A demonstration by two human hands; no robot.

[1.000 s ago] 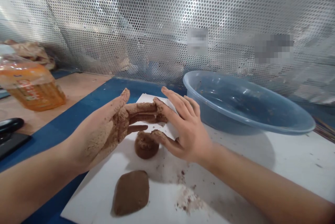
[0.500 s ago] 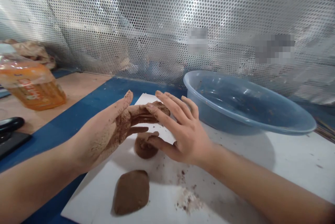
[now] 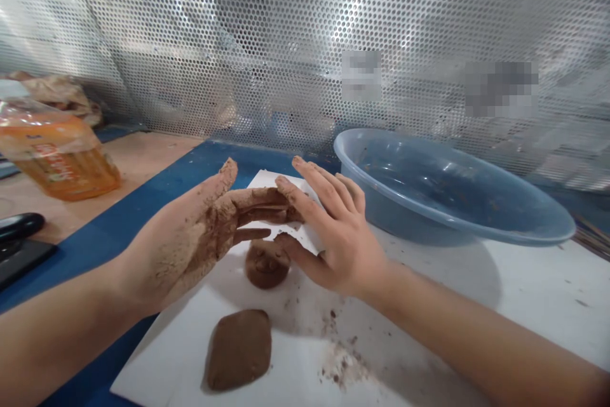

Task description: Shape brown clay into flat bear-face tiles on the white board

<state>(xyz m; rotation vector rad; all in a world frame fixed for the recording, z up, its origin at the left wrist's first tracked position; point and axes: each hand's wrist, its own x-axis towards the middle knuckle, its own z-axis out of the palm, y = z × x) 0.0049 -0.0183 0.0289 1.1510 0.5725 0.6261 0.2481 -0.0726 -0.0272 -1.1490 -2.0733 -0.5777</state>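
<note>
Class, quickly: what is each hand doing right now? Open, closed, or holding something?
Left hand: open, clay-smeared, fingers flat against a small brown clay piece.
Right hand: open, fingers spread, apparently touching that piece.

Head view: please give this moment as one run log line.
left hand: clay-covered, open | right hand: open, above clay ball | clay lump: on white board

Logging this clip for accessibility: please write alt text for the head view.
The clay-caked left hand and the right hand meet over a white board, a bit of clay between them. Below lie a clay ball and a flat clay slab; a blue plastic basin stands right.
</note>
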